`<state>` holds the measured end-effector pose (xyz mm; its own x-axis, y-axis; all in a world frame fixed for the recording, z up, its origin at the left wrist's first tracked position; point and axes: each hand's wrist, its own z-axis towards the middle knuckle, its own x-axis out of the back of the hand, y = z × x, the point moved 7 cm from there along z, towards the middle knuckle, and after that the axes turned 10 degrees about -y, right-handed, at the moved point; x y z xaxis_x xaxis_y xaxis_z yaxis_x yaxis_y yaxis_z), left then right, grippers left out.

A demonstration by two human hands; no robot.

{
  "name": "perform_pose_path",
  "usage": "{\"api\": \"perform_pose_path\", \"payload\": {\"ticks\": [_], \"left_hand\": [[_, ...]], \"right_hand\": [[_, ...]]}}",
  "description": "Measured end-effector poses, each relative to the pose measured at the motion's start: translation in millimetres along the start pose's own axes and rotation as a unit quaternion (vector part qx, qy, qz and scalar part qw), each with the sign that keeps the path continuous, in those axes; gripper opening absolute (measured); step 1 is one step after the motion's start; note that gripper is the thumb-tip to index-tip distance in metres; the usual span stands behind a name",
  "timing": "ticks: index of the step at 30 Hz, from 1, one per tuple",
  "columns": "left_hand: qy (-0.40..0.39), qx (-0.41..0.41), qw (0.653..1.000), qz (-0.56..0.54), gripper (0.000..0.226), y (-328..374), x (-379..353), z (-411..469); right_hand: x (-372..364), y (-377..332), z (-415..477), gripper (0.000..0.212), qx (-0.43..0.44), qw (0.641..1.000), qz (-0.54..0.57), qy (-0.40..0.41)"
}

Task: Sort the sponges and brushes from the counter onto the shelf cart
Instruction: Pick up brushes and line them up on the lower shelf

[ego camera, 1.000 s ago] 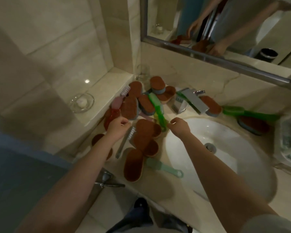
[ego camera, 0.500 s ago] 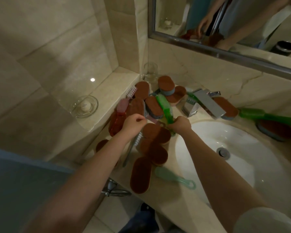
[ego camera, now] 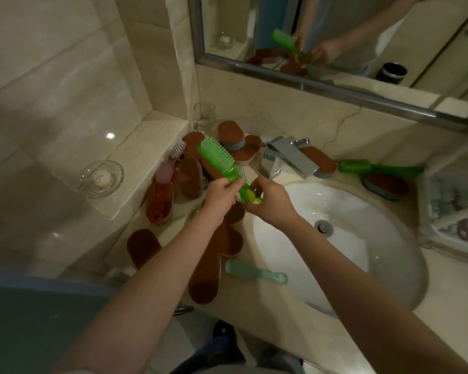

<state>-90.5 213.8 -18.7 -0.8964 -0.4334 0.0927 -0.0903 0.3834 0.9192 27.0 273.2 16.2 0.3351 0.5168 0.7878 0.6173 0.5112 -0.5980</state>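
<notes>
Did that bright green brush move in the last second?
Yes. The green brush has come up off the sponges left of the faucet; the left hand and right hand hold it raised.

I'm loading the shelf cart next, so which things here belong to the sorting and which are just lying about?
For sorting: green brush in the left hand, second green brush, teal brush, pink brush, brown sponges.
Lying about: glass dish, drinking glass, faucet.

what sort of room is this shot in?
A bathroom, most likely: a white basin sunk in a stone-look counter, a chrome tap behind it, a wall mirror above. The left hand and right hand hold a green brush.
</notes>
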Motion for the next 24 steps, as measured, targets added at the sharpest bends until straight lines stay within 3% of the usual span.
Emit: {"api": "perform_pose_path", "payload": {"ticks": [7, 11, 17, 24], "left_hand": [[0.02, 0.004, 1.0, -0.024, 0.024, -5.4, -13.3, -19.4], [0.051, -0.007, 0.998, -0.028, 0.027, -10.5, -13.0, -32.3], [0.096, 0.012, 0.995, -0.018, 0.015, -31.5, -3.2, -65.6], [0.116, 0.03, 0.992, -0.045, 0.015, -45.0, -0.1, -107.4]], "right_hand": [[2.7, 19.7, -29.2, 0.043, 0.008, 0.999, 0.03, -0.033], [5.7, 55.9, -50.6, 0.036, -0.039, 0.996, 0.056, -0.053], [-56.5, 105.0, -85.2, 0.043, -0.101, 0.954, -0.016, -0.28], [-100.8, 111.6, -99.4, 0.044, -0.077, 0.934, -0.028, -0.347]]}}
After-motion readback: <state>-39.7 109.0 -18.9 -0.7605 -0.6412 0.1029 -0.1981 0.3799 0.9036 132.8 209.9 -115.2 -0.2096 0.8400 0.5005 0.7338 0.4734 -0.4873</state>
